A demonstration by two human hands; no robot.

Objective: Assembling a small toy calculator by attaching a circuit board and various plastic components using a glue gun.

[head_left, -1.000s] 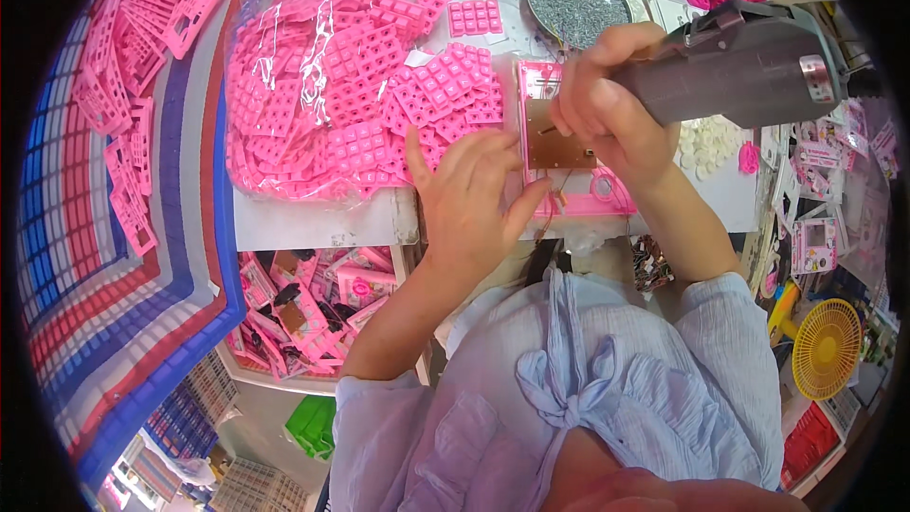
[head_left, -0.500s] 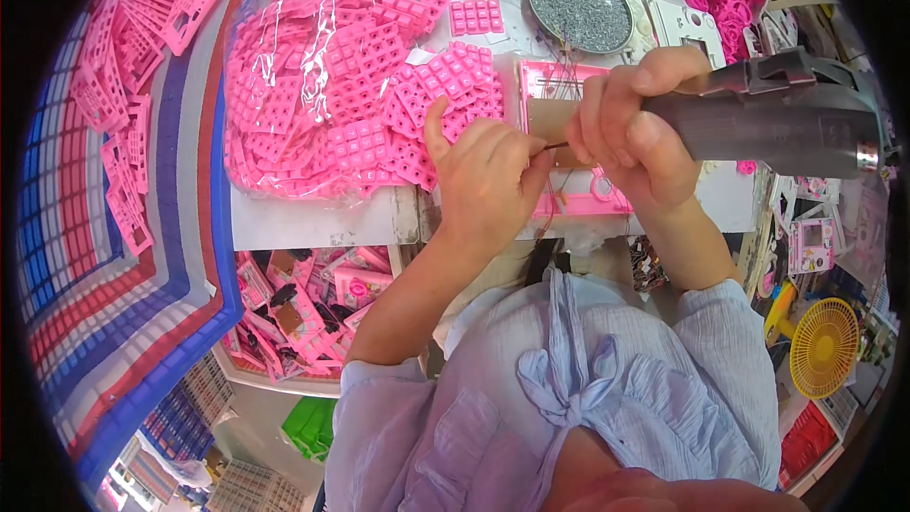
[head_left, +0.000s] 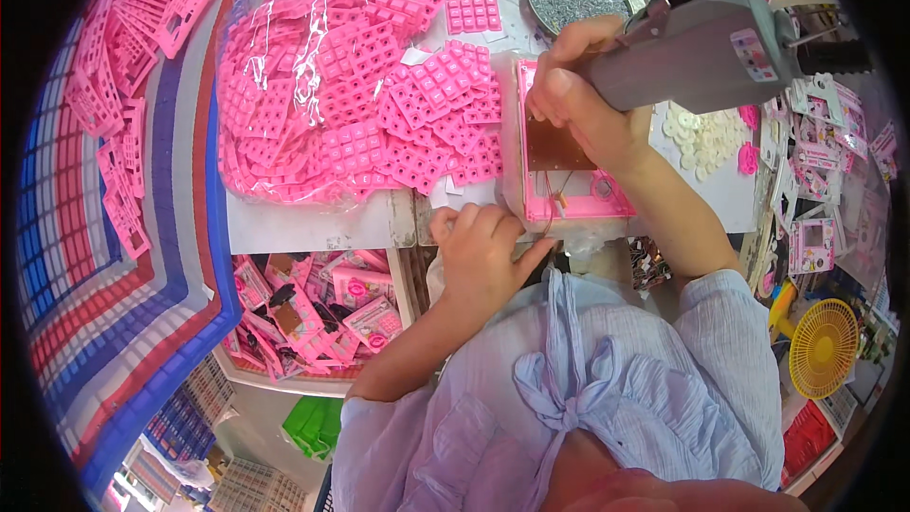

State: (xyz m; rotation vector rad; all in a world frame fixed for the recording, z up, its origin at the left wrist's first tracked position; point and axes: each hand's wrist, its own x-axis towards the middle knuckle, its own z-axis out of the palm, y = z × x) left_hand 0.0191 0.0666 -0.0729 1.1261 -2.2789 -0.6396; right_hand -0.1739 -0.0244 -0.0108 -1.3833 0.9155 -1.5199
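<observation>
Your right hand [head_left: 599, 106] grips the grey power tool [head_left: 690, 52] above the pink casing [head_left: 580, 209], while your left hand [head_left: 482, 245], half-open and empty, is at the casing's seven o'clock.

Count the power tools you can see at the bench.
1: the grey power tool, gripped in the right hand above the pink case. Others may be hidden from view.

Head view, one: left lens of a head-worn fisheye pair; upright, facing steeply down; blouse [head_left: 654, 370] nearest, at lower edge; worktable [head_left: 313, 230] farther off, above; straight edges bowed; outermost right margin seemingly too soft to itemise.
</observation>
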